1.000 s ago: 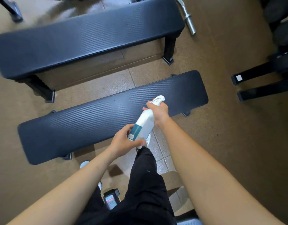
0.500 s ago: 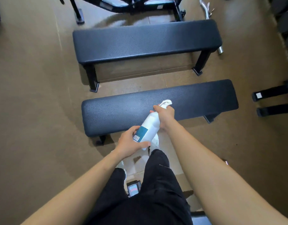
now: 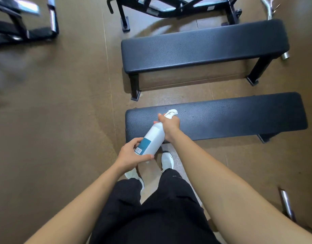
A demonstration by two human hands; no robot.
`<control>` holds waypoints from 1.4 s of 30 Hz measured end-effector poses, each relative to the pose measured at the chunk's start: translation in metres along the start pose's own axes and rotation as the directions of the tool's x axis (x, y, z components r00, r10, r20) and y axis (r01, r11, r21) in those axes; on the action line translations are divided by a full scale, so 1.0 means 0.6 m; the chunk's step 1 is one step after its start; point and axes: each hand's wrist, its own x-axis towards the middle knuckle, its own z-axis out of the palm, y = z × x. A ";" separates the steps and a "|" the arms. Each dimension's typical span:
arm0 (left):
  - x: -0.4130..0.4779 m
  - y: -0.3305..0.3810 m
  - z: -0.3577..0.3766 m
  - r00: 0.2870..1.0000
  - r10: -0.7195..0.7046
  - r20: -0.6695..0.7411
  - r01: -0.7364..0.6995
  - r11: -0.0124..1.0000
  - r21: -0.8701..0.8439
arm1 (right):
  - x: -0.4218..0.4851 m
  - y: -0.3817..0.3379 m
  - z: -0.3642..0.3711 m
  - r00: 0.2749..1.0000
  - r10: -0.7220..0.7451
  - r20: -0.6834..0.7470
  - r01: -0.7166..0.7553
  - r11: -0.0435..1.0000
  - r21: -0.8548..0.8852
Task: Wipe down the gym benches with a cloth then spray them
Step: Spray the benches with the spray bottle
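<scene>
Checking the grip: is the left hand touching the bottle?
Touching. The head view shows the left hand gripping the bottle at its base, with thumb and fingers curled round it.

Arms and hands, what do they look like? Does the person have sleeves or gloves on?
No sleeves and no gloves. The left arm and right arm are bare as far up as the picture shows. The left hand and right hand are bare too, with no watch, band or ring that I can see.

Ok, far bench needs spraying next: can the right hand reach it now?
Probably not: the right hand grips the spray bottle over the near bench, which lies between it and the far bench.
</scene>
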 end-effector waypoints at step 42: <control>0.661 0.227 -0.708 0.845 0.214 0.490 -0.373 0.892 0.254 | 0.247 -0.373 0.651 0.894 -0.051 -0.445 0.249 0.883 0.399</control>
